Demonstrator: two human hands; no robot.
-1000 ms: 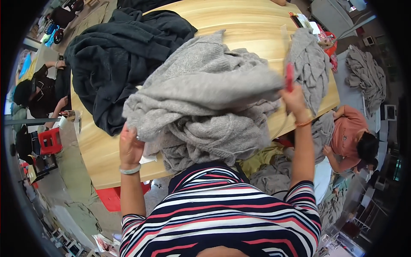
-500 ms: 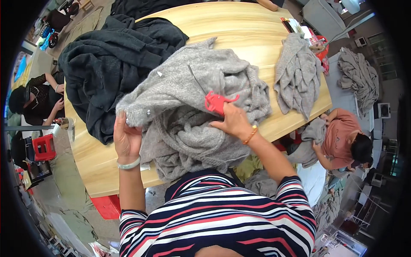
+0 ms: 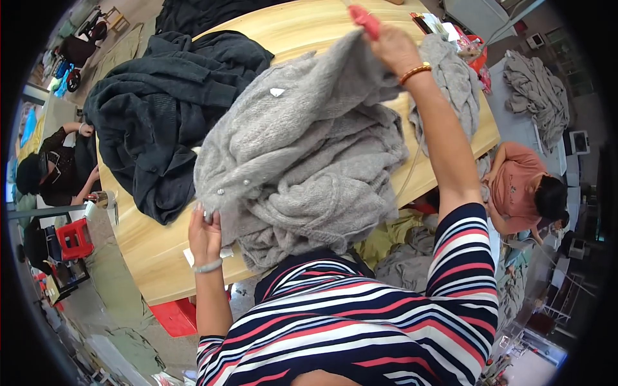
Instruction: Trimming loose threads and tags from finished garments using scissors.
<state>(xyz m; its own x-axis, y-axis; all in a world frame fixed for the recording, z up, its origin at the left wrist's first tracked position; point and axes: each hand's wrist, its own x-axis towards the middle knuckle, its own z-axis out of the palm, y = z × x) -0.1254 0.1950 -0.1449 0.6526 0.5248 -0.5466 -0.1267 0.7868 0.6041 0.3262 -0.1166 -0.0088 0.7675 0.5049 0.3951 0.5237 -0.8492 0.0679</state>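
A grey knitted garment (image 3: 257, 138) lies spread and partly lifted on top of a heap of the same grey knitwear (image 3: 315, 212). My left hand (image 3: 205, 238) has its fingertips closed on the garment's near left edge, beside two small shiny buttons (image 3: 220, 191). Far forward, my right hand (image 3: 394, 50) is closed and raises the garment's far corner. It also holds red-handled scissors (image 3: 365, 21), blurred, with blades I cannot make out clearly. A small white tag (image 3: 277, 92) sits on the grey knit.
Dark knitwear (image 3: 161, 103) is heaped on the wooden table (image 3: 145, 257) at left; another grey garment (image 3: 450, 83) lies at right. A person in black (image 3: 58, 164) sits at left, one in pink (image 3: 518, 183) at right. A red stool (image 3: 74, 238) stands at left.
My right hand has swung forward and right with the scissors, pulling up the garment's far corner. My left hand has shifted slightly right and nearer to me, with the edge.
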